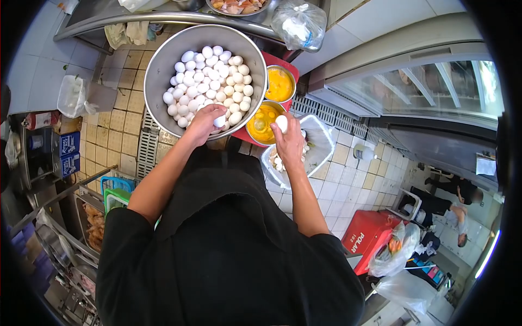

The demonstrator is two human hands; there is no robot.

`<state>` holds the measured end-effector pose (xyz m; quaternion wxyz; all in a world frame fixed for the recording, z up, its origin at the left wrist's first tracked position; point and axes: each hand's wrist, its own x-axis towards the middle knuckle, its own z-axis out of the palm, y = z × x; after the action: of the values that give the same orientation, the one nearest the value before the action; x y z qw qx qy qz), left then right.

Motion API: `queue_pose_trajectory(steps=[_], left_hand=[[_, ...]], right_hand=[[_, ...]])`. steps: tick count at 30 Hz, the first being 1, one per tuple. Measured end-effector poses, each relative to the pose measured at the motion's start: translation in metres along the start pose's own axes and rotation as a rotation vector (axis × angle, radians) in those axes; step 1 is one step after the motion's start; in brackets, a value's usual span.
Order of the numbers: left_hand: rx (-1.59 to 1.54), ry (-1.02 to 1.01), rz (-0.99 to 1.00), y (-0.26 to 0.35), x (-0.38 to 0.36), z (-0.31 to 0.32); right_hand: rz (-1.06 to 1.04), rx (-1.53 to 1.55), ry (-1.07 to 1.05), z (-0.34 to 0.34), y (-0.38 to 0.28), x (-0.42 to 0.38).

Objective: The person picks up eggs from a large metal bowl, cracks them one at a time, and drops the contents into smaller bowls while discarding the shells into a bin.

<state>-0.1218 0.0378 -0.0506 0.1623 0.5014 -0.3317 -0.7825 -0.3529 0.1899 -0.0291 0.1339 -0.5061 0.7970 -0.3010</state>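
A large metal pot (154, 81) is full of white eggs (198, 81). My left hand (204, 124) is at the pot's near rim with its fingers closed on a white egg (219, 121). To the right, my right hand (291, 138) holds another white egg (281, 124) over the near edge of a metal bowl (262, 124) of yolks and egg liquid. A second bowl (280, 84) of yellow egg stands just beyond it, both on a red surface. Below my right hand, a bin with a clear liner (321, 146) contains eggshells (278, 163), partly hidden by my forearm.
A steel counter (179, 17) runs along the top, with a plastic bag (299, 24) at its right. Glass-door fridges (413, 87) stand at right. A red cooler (370, 233) is at lower right, with people (462, 190) beyond. Green and blue baskets (115, 193) are at left.
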Motion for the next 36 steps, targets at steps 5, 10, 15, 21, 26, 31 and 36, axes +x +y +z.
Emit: queue_pose_trajectory(steps=[5, 10, 15, 21, 26, 31, 36], left_hand=[[-0.237, -0.055, 0.007, 0.001, -0.002, 0.002], [-0.188, -0.148, 0.091, 0.009, -0.007, 0.021], [0.248, -0.220, 0.175, 0.014, -0.007, 0.060], [0.504, -0.009, 0.325, 0.014, 0.006, 0.044], [0.399, 0.114, 0.188, 0.005, 0.011, -0.010], [0.719, 0.103, 0.157, -0.007, 0.028, -0.038], [0.998, -0.047, 0.110, -0.029, 0.092, -0.026]], right_hand=[[0.115, -0.033, 0.111, -0.028, 0.028, -0.028], [0.147, -0.343, -0.009, -0.021, 0.063, -0.047], [0.141, 0.584, -0.222, 0.002, -0.032, -0.003], [-0.163, 0.256, -0.058, 0.029, -0.043, 0.028], [-0.165, 0.179, -0.072, 0.055, -0.022, 0.036], [0.035, 0.406, -0.001, 0.051, -0.002, 0.012], [0.118, 0.204, 0.013, 0.051, 0.017, 0.007]])
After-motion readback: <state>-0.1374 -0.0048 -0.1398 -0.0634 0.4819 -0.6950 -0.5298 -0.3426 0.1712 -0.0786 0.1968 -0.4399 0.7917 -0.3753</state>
